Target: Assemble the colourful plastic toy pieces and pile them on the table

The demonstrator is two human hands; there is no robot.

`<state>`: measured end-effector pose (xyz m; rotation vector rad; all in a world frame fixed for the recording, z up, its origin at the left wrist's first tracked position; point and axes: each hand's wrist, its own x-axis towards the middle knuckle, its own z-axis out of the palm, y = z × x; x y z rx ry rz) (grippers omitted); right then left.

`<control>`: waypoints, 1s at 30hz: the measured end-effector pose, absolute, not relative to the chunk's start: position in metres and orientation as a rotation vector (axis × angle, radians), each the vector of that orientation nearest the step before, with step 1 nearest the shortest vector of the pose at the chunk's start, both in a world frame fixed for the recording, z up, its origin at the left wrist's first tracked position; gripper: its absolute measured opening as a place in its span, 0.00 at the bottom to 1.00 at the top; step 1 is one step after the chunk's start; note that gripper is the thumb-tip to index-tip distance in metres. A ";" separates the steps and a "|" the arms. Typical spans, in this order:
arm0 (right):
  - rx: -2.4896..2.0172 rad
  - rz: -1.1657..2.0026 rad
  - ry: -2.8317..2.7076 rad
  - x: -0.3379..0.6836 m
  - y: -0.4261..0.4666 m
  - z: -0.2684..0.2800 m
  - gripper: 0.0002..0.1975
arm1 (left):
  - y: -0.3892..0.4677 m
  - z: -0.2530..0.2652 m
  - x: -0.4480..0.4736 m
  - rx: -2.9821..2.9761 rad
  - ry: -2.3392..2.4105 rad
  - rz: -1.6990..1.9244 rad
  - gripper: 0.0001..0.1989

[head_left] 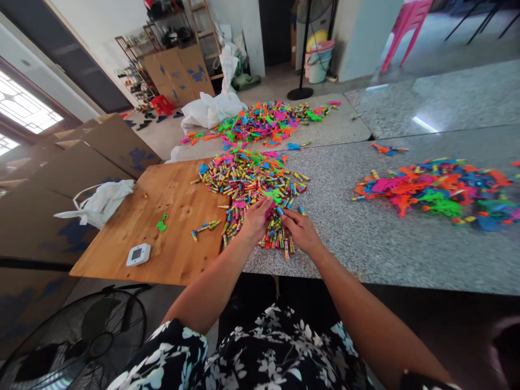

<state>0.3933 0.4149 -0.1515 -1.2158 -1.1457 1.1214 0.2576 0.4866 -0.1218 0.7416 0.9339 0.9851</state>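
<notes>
My left hand [255, 221] is closed on bright plastic pieces, a green one [273, 195] and a magenta one beside it, over the near part of the heap. Right across from it, my right hand [301, 232] pinches a small tube with a blue end [279, 210]. The two hands nearly meet. Under and around them lies a heap of small printed tubes [247, 176], yellow, blue and red, with a few flat plastic pieces mixed in. My fingers partly hide what they hold.
A pile of coloured plastic pieces [439, 189] lies to the right on the granite table [329, 216]; another mixed pile [264, 122] is farther back. The wooden board [174, 184] at left bears a white timer [138, 254], a green piece [162, 222] and a white bag [105, 203]. A fan [81, 336] stands below.
</notes>
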 end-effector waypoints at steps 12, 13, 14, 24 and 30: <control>-0.926 1.465 -0.748 0.393 0.416 -0.158 0.12 | 0.480 -0.124 0.262 0.889 0.917 1.006 0.18; -0.910 1.503 -0.725 0.393 0.416 -0.158 0.12 | 0.480 -0.124 0.263 0.897 0.917 1.016 0.19; -0.900 1.534 -0.709 0.392 0.415 -0.158 0.12 | 0.479 -0.124 0.264 0.898 0.915 1.027 0.19; -0.832 1.560 -0.570 0.389 0.406 -0.152 0.12 | 0.475 -0.118 0.276 0.880 0.870 1.033 0.19; -0.868 1.552 -0.602 0.391 0.405 -0.153 0.13 | 0.475 -0.125 0.279 0.940 0.895 1.032 0.21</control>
